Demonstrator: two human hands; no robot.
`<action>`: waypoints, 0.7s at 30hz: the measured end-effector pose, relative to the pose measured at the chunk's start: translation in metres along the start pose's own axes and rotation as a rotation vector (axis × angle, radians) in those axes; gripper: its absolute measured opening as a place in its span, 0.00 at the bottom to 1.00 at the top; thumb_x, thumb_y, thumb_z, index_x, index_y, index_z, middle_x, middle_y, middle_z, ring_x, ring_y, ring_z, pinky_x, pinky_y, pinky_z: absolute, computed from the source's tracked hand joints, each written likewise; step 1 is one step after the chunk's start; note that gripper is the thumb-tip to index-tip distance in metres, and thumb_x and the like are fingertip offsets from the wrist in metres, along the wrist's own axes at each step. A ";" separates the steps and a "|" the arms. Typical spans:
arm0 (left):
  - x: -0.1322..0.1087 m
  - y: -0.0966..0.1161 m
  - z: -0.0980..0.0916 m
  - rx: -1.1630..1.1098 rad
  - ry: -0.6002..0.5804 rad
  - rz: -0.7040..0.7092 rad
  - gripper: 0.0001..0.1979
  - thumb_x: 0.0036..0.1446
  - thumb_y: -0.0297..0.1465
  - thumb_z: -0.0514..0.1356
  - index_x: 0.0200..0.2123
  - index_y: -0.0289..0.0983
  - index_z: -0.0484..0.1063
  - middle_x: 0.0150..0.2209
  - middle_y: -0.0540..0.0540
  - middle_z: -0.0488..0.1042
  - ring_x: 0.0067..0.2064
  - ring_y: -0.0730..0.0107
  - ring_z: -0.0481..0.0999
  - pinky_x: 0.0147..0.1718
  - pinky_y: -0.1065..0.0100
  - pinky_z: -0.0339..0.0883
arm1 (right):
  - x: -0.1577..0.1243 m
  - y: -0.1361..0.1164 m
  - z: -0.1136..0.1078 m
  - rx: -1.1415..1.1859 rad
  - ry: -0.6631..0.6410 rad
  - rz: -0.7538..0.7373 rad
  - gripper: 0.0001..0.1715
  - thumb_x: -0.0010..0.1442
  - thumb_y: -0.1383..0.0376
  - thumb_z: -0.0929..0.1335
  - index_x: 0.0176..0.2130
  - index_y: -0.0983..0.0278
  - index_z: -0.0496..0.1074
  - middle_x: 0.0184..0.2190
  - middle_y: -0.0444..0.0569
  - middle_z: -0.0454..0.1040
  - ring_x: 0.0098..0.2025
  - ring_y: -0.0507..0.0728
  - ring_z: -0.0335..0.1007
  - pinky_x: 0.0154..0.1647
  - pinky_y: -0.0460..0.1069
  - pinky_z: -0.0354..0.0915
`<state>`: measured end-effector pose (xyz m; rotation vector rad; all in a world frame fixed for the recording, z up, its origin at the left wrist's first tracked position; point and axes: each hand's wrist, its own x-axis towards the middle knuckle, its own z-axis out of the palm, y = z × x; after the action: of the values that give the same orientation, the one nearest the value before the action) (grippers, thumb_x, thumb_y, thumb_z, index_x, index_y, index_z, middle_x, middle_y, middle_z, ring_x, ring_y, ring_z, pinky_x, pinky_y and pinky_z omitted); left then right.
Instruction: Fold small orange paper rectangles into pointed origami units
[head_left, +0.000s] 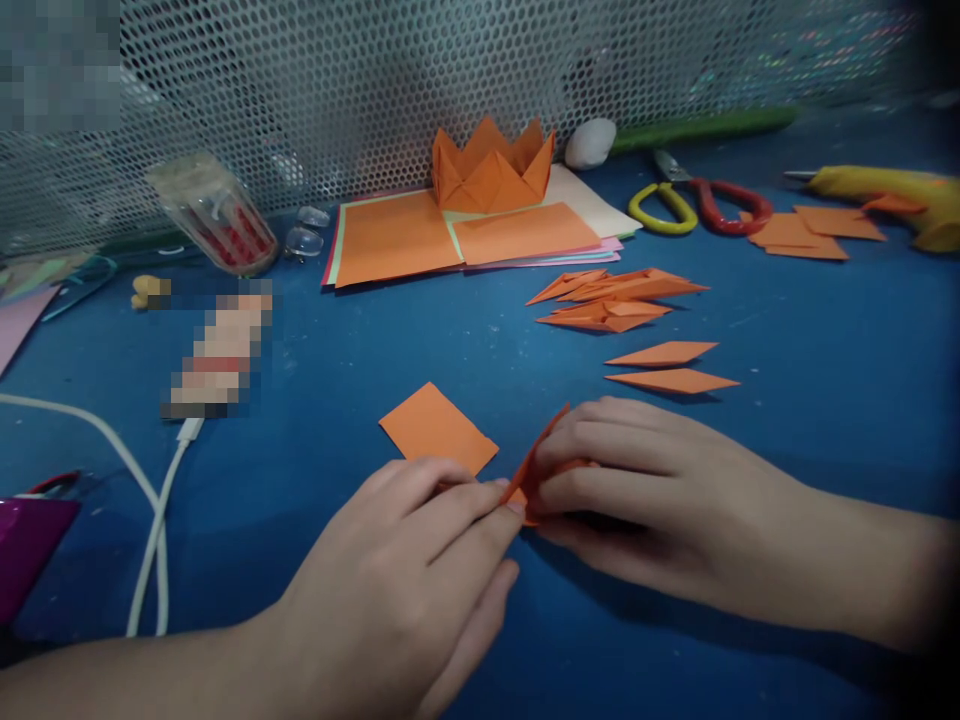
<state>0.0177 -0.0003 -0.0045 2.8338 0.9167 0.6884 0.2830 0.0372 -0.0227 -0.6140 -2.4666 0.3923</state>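
Observation:
Between my hands is a small piece of orange paper [534, 478], partly folded, with one flap standing up. My left hand [409, 565] presses its fingertips on the paper's left edge. My right hand [645, 480] pinches the raised flap from the other side; its fingers cover most of the piece. Just beyond my left fingers lies a flat orange paper square [435, 428]. Two slim folded orange pieces [671, 382] rest past my right hand, and a cluster of similar folded orange pieces [615, 300] sits farther back.
An orange paper crown [491, 170] stands on stacked coloured sheets [397, 240] by the mesh panel. Scissors [697, 200], a yellow glue gun [885, 190] and orange squares [799, 238] lie back right. Left are a jar [217, 220], a white cable [154, 530] and a purple object [30, 550].

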 end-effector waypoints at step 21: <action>-0.004 0.003 -0.001 0.152 -0.070 0.075 0.16 0.83 0.24 0.57 0.53 0.32 0.87 0.53 0.38 0.90 0.49 0.56 0.89 0.51 0.56 0.86 | 0.008 -0.019 0.007 0.084 0.058 0.402 0.17 0.73 0.69 0.68 0.31 0.57 0.71 0.29 0.45 0.77 0.29 0.54 0.75 0.28 0.47 0.71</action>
<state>0.0157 -0.0056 -0.0042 3.0175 0.8920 0.5457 0.2669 0.0246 -0.0169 -1.0721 -2.2527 0.6192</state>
